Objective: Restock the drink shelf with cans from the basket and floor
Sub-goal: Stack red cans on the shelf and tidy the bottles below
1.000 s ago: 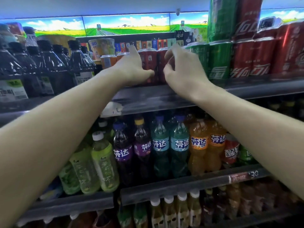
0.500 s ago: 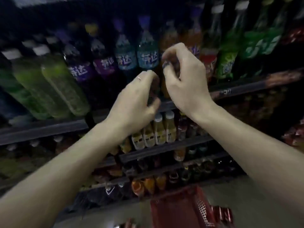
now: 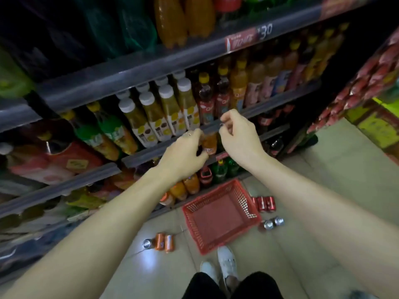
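A red plastic basket (image 3: 220, 214) stands on the floor by the shelf foot and looks empty. Three red cans (image 3: 264, 203) lie just right of it, with two more cans (image 3: 273, 222) showing silver tops nearer me. To the basket's left lie two orange cans (image 3: 164, 242) and a third can (image 3: 148, 243) end-on. My left hand (image 3: 183, 152) and right hand (image 3: 239, 134) hang side by side in mid-air before the lower bottle shelves, fingers loosely curled, holding nothing. The can shelf is out of view above.
Shelves (image 3: 151, 67) of bottled juices and sodas fill the left and top. A second rack of red packets (image 3: 367, 67) stands at the right. My white shoes (image 3: 224, 262) are just behind the basket on the tiled floor.
My view has swung from the top can shelf down to the floor. Both hands have left the red cans on that shelf and dropped, empty, to the lower shelves.
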The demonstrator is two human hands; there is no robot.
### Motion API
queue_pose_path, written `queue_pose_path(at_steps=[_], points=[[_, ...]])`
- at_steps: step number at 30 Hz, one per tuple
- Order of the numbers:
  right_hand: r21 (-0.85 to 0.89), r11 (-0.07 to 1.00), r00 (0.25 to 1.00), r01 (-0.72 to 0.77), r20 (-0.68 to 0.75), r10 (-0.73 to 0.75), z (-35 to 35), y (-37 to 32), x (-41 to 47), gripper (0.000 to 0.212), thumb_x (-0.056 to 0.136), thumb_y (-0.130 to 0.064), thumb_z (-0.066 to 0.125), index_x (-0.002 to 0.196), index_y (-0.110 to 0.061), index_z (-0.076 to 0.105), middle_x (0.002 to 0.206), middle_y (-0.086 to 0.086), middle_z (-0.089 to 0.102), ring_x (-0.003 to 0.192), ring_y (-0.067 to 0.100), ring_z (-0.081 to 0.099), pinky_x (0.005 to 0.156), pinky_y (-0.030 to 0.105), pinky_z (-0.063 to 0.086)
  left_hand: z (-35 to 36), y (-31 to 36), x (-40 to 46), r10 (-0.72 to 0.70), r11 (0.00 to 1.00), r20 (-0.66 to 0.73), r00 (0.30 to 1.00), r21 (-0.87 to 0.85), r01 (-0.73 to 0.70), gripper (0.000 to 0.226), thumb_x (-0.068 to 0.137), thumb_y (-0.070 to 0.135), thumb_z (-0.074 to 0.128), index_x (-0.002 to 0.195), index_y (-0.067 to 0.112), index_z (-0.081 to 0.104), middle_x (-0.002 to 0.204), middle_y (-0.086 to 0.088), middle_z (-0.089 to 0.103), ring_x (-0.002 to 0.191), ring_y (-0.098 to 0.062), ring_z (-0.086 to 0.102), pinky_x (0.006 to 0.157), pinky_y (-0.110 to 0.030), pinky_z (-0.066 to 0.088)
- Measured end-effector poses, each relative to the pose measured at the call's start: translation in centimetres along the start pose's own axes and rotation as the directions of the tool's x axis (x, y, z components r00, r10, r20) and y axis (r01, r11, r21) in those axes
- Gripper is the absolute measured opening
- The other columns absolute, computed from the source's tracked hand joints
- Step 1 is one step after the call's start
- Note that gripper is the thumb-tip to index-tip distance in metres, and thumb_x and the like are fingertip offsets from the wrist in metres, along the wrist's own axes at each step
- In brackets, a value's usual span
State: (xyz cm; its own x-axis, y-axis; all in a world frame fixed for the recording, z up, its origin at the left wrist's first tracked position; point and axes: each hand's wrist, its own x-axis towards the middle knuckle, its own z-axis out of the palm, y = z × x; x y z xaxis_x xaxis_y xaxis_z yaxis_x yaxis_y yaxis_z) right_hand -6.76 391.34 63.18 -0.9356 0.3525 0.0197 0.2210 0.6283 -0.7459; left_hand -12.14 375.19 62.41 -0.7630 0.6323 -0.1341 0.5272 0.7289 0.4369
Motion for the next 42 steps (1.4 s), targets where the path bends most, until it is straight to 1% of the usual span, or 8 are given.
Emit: queue_pose_path(at_steps=[10,18,22,25,29,35,38,42], points=[[-0.004,0.968,0.968,-0.249,0.001,0.249,2.8,5.4,-4.0,0.016,0.104,-0.018,0.052,0.118,-0.012,0.059,0.105,0.003,0.065,0.096,0.023,0.063,0.087,0.043,0.054,6.2,0.5,-0.2,0.027,0.999,0.165,0.986,-0.032,-0.022,0.032,0.098,0.029,0.062,0.124,0.013,0.051,0.116,-0.008,0.057,0.102,-0.029,0.061,0.085,-0.05,0.057],[0.126,0.83,0.832,-0.544,-0.047,0.552,0.2,14.2,-6.8,0.012,0.1,-0.018,0.054,0.108,-0.017,0.062,0.092,0.002,0.066,0.089,0.023,0.06,0.077,0.028,0.042,12.3,4.5,0.9,0.075,0.997,0.29,0.954,-0.035,-0.068,0.043,0.098,0.031,0.062,0.135,0.013,0.05,0.132,-0.01,0.057,0.118,-0.032,0.06,0.095,-0.048,0.053],[0.312,0.683,0.707,-0.661,-0.048,0.706,-0.9,24.8,-8.0,0.011,0.078,-0.035,0.05,0.082,-0.026,0.054,0.105,0.018,0.072,0.099,0.039,0.069,0.096,0.055,0.055,16.7,7.4,1.7,0.058,0.998,0.378,0.924,-0.006,-0.06,0.041,0.097,0.031,0.062,0.132,0.013,0.05,0.128,-0.009,0.056,0.114,-0.031,0.06,0.093,-0.048,0.054],[0.364,0.602,0.633,-0.711,-0.042,0.773,-2.4,31.6,-9.7,0.009,0.078,-0.034,0.051,0.081,-0.026,0.05,0.112,0.027,0.073,0.093,0.034,0.065,0.096,0.055,0.052,20.8,10.2,2.9,0.063,0.998,0.422,0.904,-0.002,-0.069,0.037,0.095,0.03,0.062,0.126,0.012,0.051,0.123,-0.01,0.057,0.112,-0.033,0.06,0.091,-0.046,0.053],[0.326,0.551,0.583,-0.768,0.0,0.813,-3.7,40.5,-11.8,0.015,0.072,-0.042,0.046,0.078,-0.03,0.051,0.109,0.021,0.075,0.106,0.041,0.07,0.1,0.058,0.053,26.5,14.4,5.0,0.045,0.999,0.441,0.896,0.002,-0.051,0.036,0.096,0.027,0.061,0.127,0.012,0.052,0.124,-0.012,0.057,0.112,-0.034,0.06,0.091,-0.046,0.053],[0.283,0.528,0.562,-0.801,0.049,0.826,-4.4,51.6,-13.9,0.022,0.072,-0.039,0.044,0.085,-0.026,0.055,0.105,0.022,0.074,0.101,0.043,0.07,0.093,0.055,0.056,36.8,17.9,8.1,0.012,0.998,0.487,0.873,0.047,-0.04,0.027,0.093,0.026,0.064,0.114,0.012,0.052,0.12,-0.017,0.061,0.112,-0.039,0.061,0.092,-0.048,0.052],[0.282,0.511,0.549,-0.812,0.075,0.832,-3.1,56.4,-14.8,0.014,0.074,-0.036,0.049,0.082,-0.027,0.055,0.102,0.021,0.074,0.098,0.043,0.07,0.089,0.052,0.058,42.4,17.6,9.4,-0.021,0.997,0.52,0.854,0.075,-0.021,0.039,0.092,0.027,0.065,0.126,0.015,0.052,0.121,-0.017,0.062,0.113,-0.04,0.063,0.092,-0.045,0.053],[0.157,0.512,0.532,-0.844,0.131,0.837,0.6,62.0,-14.8,0.026,0.089,-0.015,0.06,0.115,-0.018,0.063,0.102,0.018,0.074,0.093,0.035,0.07,0.08,0.034,0.053,51.7,15.0,11.1,-0.04,0.989,0.554,0.832,0.143,-0.048,0.047,0.096,0.034,0.062,0.137,0.016,0.047,0.125,-0.015,0.062,0.112,-0.037,0.064,0.082,-0.038,0.049]])
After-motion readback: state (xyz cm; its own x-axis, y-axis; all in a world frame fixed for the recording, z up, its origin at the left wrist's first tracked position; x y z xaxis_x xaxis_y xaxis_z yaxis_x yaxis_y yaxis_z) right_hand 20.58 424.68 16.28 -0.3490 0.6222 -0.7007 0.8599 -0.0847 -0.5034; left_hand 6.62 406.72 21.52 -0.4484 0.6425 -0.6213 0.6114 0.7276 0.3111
